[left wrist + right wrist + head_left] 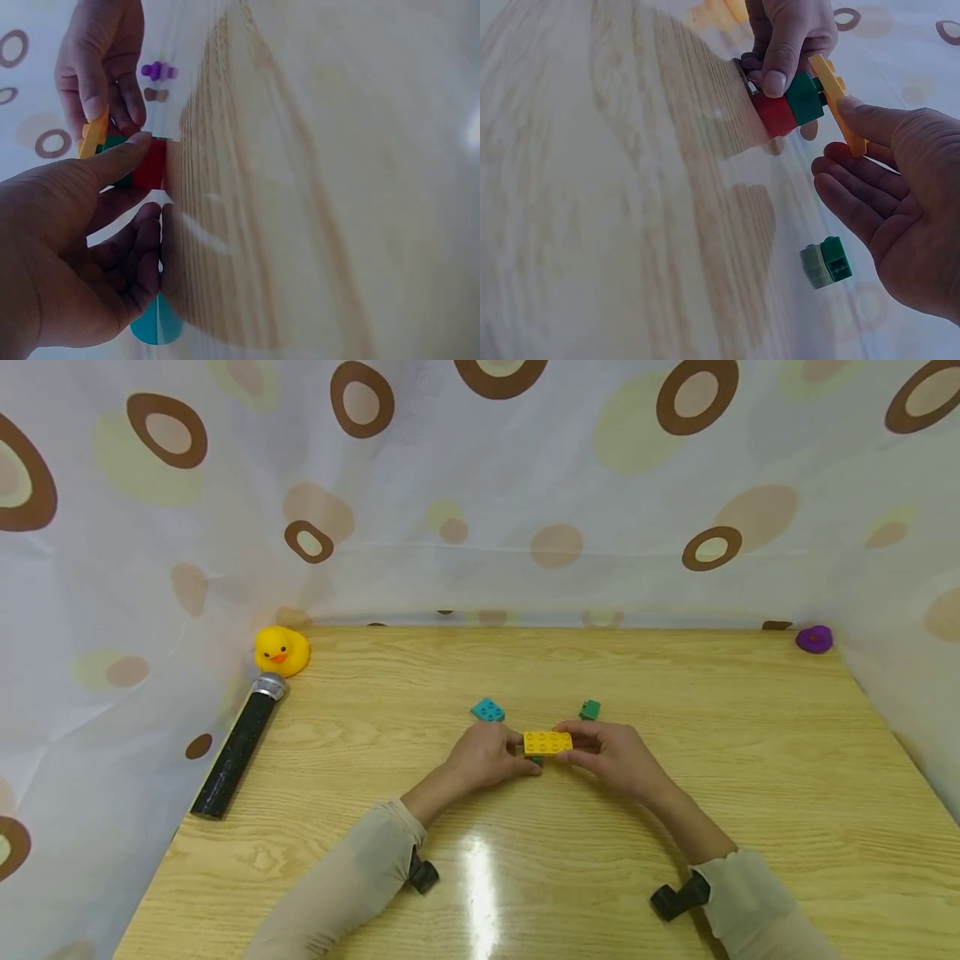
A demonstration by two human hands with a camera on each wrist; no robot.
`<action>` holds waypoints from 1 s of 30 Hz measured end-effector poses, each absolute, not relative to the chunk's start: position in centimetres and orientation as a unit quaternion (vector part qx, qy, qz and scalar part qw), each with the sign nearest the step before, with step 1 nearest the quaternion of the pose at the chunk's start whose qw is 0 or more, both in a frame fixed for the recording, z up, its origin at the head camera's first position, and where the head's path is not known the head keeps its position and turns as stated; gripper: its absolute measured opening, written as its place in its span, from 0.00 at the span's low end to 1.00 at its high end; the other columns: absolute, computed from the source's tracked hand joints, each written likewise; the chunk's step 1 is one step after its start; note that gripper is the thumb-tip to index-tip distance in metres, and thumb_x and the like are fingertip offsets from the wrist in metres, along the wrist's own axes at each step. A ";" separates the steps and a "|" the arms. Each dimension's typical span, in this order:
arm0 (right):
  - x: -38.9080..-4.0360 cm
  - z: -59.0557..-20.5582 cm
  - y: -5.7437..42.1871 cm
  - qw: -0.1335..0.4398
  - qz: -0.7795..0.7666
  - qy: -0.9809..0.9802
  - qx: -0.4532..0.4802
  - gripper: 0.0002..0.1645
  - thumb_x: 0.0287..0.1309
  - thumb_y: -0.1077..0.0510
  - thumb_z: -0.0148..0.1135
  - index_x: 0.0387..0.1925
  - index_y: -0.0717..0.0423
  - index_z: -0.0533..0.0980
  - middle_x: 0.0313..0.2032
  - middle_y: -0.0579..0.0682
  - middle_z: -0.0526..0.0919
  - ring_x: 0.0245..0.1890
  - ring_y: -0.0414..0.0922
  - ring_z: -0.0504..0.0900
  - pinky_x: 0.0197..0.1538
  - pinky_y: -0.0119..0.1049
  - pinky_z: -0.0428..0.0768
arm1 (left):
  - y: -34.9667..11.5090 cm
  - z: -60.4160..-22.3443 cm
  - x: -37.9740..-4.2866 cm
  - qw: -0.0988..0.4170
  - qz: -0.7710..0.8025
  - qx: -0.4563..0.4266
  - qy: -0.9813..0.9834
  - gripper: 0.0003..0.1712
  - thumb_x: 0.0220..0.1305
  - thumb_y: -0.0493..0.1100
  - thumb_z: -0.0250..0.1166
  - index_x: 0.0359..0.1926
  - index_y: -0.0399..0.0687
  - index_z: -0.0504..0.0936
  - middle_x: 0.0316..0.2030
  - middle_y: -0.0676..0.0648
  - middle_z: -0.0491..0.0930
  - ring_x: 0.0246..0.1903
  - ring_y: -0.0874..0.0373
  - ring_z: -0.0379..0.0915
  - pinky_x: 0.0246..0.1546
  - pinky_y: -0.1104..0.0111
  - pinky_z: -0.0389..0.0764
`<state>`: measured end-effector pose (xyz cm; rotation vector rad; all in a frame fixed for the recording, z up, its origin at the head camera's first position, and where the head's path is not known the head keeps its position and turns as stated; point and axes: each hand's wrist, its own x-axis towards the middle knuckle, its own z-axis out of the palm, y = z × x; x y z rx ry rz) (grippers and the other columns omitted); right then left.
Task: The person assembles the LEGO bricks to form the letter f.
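Near the table's middle my left hand [487, 756] grips a small stack, a green block [805, 99] on top of a red block [774, 114] at the tabletop. My right hand [611, 756] pinches one end of a flat yellow building brick [543, 743], studs facing up. In the right wrist view the yellow brick meets the green block's studs, some of which still show between them. From the head view, the yellow brick covers most of the stack. Just beyond my left hand lies a teal brick [489, 710]; a loose green brick [590, 710] lies beyond my right.
At the table's left edge, a black microphone [238, 747] with a silver head lies before a yellow rubber duck [281, 652]. A small purple toy [814, 639] sits at the far right corner. Patterned curtain [480, 485] encloses the wooden table [780, 760] at back and sides.
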<state>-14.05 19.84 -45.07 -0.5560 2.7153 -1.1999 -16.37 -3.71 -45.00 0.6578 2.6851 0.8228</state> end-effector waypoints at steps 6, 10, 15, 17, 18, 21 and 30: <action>-14.2 -45.0 19.8 0.053 -0.382 0.902 -0.192 0.23 0.65 0.58 0.68 0.61 0.57 0.80 0.52 0.56 0.87 0.47 0.49 0.88 0.48 0.39 0.86 | -3.7 -44.9 -16.5 0.124 0.282 0.228 0.924 0.18 0.57 0.59 0.76 0.33 0.50 0.87 0.11 0.58 0.64 0.14 0.66 0.57 0.16 0.74 0.58; -14.3 -44.8 19.9 0.062 -0.379 0.902 -0.198 0.24 0.65 0.58 0.68 0.61 0.58 0.79 0.53 0.56 0.87 0.47 0.49 0.89 0.47 0.39 0.86 | -3.7 -44.9 -16.4 0.128 0.281 0.229 0.923 0.18 0.57 0.59 0.76 0.35 0.49 0.88 0.11 0.58 0.65 0.14 0.66 0.57 0.17 0.74 0.58; -14.5 -44.5 19.9 0.070 -0.372 0.903 -0.205 0.24 0.64 0.56 0.69 0.60 0.58 0.80 0.52 0.56 0.87 0.46 0.48 0.89 0.46 0.39 0.86 | -3.7 -44.9 -16.4 0.128 0.278 0.230 0.924 0.18 0.57 0.58 0.76 0.35 0.49 0.88 0.12 0.58 0.66 0.15 0.66 0.58 0.17 0.74 0.59; -14.5 -44.4 19.8 0.070 -0.369 0.904 -0.205 0.24 0.64 0.56 0.69 0.59 0.58 0.81 0.52 0.55 0.87 0.46 0.48 0.89 0.46 0.39 0.86 | -3.7 -44.9 -16.3 0.126 0.276 0.232 0.924 0.18 0.58 0.58 0.76 0.34 0.49 0.87 0.13 0.58 0.67 0.15 0.66 0.58 0.17 0.74 0.59; -14.5 -44.4 19.8 0.069 -0.369 0.904 -0.205 0.24 0.63 0.56 0.69 0.59 0.58 0.81 0.51 0.55 0.87 0.46 0.48 0.89 0.46 0.39 0.86 | -3.7 -44.9 -16.3 0.125 0.275 0.232 0.925 0.18 0.58 0.58 0.75 0.34 0.49 0.86 0.13 0.58 0.67 0.15 0.66 0.59 0.17 0.74 0.60; -14.5 -44.5 19.7 0.064 -0.369 0.904 -0.206 0.23 0.63 0.56 0.69 0.59 0.58 0.81 0.51 0.55 0.87 0.45 0.48 0.89 0.46 0.38 0.86 | -3.7 -44.9 -16.3 0.125 0.275 0.232 0.925 0.18 0.58 0.58 0.76 0.34 0.49 0.86 0.14 0.57 0.69 0.16 0.65 0.60 0.17 0.74 0.61; -14.4 -44.7 19.6 0.063 -0.369 0.902 -0.213 0.25 0.64 0.56 0.69 0.61 0.58 0.80 0.53 0.56 0.86 0.47 0.48 0.88 0.46 0.37 0.86 | -3.8 -45.2 -16.4 0.130 0.293 0.223 0.920 0.19 0.57 0.57 0.76 0.37 0.49 0.87 0.16 0.56 0.73 0.16 0.65 0.62 0.18 0.74 0.62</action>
